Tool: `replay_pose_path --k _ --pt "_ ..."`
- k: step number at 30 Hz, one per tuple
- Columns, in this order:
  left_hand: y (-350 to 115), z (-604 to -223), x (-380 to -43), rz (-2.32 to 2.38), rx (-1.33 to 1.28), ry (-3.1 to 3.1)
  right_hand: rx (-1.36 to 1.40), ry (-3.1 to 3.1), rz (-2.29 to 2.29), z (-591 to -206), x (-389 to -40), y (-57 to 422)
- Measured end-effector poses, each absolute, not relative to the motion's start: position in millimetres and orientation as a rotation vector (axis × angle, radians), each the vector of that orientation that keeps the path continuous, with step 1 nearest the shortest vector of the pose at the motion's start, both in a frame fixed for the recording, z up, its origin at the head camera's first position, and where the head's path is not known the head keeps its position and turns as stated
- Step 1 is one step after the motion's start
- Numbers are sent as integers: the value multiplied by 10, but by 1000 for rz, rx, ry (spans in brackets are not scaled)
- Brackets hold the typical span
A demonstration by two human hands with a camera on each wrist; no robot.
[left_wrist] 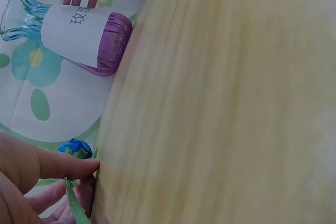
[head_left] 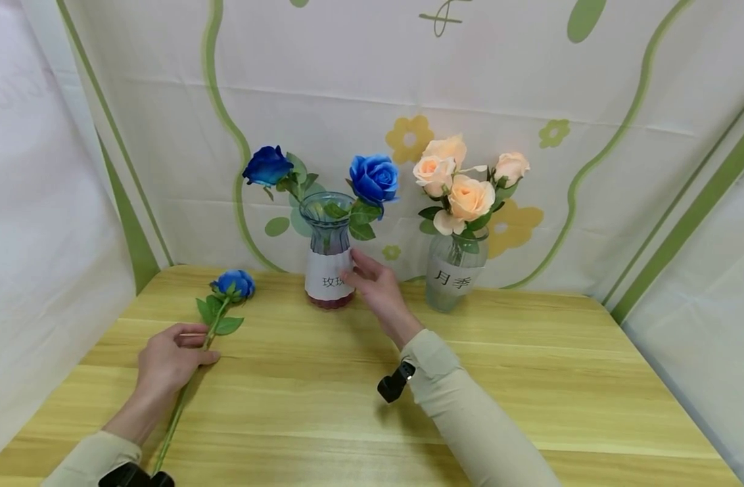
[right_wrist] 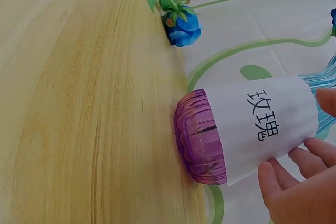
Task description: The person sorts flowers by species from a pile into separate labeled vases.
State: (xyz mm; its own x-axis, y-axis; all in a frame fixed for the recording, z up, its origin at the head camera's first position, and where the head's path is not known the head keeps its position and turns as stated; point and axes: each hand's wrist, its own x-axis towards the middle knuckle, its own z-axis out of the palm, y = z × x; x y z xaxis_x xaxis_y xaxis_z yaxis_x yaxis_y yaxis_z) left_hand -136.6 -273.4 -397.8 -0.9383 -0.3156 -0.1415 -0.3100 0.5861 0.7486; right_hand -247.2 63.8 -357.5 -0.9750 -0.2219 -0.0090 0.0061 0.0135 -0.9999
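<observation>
My left hand (head_left: 171, 355) holds the green stem of a blue rose (head_left: 236, 284) lying toward the table's left side. In the left wrist view that hand's thumb and fingers (left_wrist: 68, 169) are around the stem, and the rose head (left_wrist: 75, 148) shows beyond. At the back middle stands a fluted glass vase (head_left: 328, 297), bluish above and purple at its base, with a white label (right_wrist: 262, 124) reading 玫瑰. Two blue roses (head_left: 374, 177) stand in it, leaning apart. My right hand (head_left: 378, 291) holds the vase's right side, thumb and fingers against the label.
To the right is a clear glass vase (head_left: 440, 297) labelled 月季, holding several peach roses (head_left: 469, 196). A white cloth backdrop (head_left: 323, 54) with green lines and flowers hangs behind the wooden table (head_left: 323, 412). White cloth sides (head_left: 49, 223) flank it.
</observation>
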Motion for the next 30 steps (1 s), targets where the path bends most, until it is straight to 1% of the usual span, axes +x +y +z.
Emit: replay_pose_path --k 5,16,23,30 --pt "-2728 -3974 -1394 -1267 524 -2788 -215 2121 -2083 -3569 -2475 646" --pt "-2712 -3959 -1397 -1316 567 -2743 -224 2109 -2090 -3553 -2463 661" --pt "-2719 -3950 -1347 -1682 607 -2553 -224 2104 -2088 -3559 -2456 661" --pt "-2717 -3899 -1381 -1933 695 -2329 -229 2104 -2090 -3562 -2454 650"
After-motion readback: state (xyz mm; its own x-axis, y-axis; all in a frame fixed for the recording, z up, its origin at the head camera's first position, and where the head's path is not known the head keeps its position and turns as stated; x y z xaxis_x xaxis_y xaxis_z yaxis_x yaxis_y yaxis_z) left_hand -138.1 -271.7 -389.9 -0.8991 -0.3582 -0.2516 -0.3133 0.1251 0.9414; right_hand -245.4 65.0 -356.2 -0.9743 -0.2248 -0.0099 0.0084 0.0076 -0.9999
